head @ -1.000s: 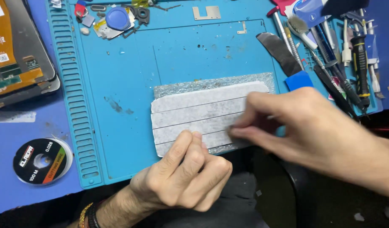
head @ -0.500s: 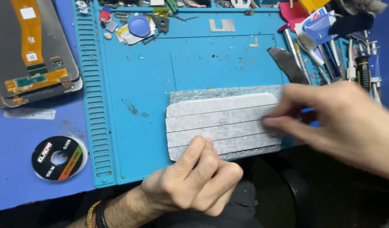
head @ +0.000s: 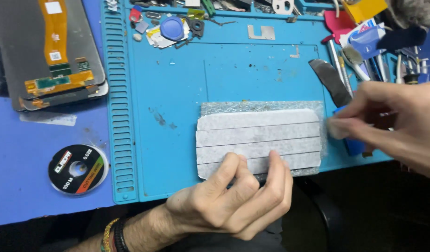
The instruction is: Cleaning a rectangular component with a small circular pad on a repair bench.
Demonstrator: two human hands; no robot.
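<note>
A grey flat slab [head: 259,137] covered with several white strips lies on the blue work mat [head: 177,102], near its front edge. My left hand [head: 233,200] rests with loosely curled fingers on the slab's front edge, pressing it down. My right hand [head: 394,123] is at the slab's right end, thumb and fingers pinched together on a small pale bit, blurred, which looks like the end of a strip.
A phone screen assembly [head: 51,51] with orange flex cables lies at the far left. A black spool of cutting wire [head: 78,169] sits on the blue table. Small parts [head: 170,28] lie at the mat's back; tools and a metal blade [head: 329,79] at the right.
My right hand has drawn away to the right, off the slab's middle to its right end. The view has shifted, so the slab sits more central. My left hand stays on the front edge.
</note>
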